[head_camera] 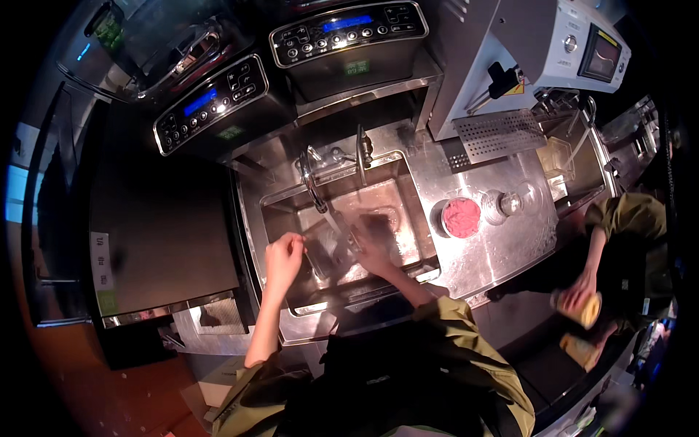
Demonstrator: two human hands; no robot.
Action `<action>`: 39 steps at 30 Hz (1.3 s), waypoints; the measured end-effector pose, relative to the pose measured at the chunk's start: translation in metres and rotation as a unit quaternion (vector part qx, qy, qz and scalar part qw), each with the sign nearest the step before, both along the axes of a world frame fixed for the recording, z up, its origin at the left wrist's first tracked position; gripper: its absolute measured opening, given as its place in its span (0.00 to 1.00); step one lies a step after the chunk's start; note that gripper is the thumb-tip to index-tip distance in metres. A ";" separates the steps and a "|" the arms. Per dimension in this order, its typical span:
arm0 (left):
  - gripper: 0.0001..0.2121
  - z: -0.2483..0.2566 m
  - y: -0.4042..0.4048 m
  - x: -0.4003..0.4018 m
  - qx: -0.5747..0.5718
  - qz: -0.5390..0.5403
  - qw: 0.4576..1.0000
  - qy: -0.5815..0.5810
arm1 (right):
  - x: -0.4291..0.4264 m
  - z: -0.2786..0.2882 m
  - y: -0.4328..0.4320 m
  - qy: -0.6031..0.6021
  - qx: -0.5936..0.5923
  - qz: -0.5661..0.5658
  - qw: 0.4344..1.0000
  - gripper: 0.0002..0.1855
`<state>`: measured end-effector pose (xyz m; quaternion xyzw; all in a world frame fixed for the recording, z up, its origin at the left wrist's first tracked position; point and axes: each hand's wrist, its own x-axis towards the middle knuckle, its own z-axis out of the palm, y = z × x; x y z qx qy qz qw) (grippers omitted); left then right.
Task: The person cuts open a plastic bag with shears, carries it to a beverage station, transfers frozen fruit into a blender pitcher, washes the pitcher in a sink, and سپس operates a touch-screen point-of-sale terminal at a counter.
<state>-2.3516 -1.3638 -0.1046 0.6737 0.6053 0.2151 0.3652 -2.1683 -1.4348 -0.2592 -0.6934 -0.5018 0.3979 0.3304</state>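
My left hand (284,259) is over the left side of a steel sink (423,246), its fingers curled. A thin, pale edge shows just below its fingertips; whether the hand grips it is unclear. Lower in the sink, my right hand (374,254) reaches in near the running water (332,223), blurred. Something thin and shiny lies at its fingers, too indistinct to name. The water falls from a chrome faucet (310,183). Right of the sink, a cup of pink contents (461,217) stands on the steel counter (491,257).
Clear, glass-like vessels (510,204) stand beside the pink cup. Behind the sink are two machines with button panels (349,33) (212,104). A perforated drip tray (499,135) juts out at back right. At right, another person's hand (581,289) holds a yellowish container (590,310).
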 end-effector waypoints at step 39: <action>0.30 -0.462 0.009 -0.074 0.127 -0.173 0.872 0.440 | -0.085 0.021 0.038 -0.366 -0.163 0.470 0.787 0.10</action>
